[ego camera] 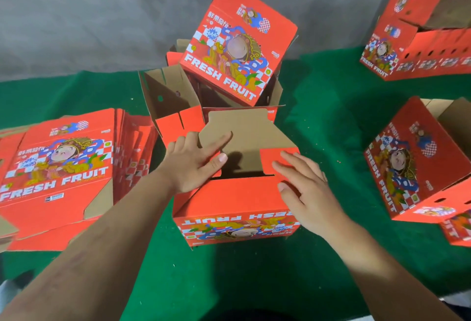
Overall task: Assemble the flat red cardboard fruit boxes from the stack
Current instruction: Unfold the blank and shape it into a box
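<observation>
Two hands are working on the red box (237, 193) standing at the middle of the green desk (318, 116): the left hand (193, 165) is pressing the brown flap (244, 139) with straight fingers, its grip apart, and the right hand (305, 188) is lying flat on the red flap (274, 158), grip apart too. Lying just left of the box is the stack of flat boxes (63, 167), while folded boxes (418, 157) are sitting at the right.

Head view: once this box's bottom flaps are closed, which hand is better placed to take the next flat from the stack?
Probably the left hand. The stack of flat boxes lies on its side of the box being folded, while the right hand rests on the far flap and would have to cross over.
</observation>
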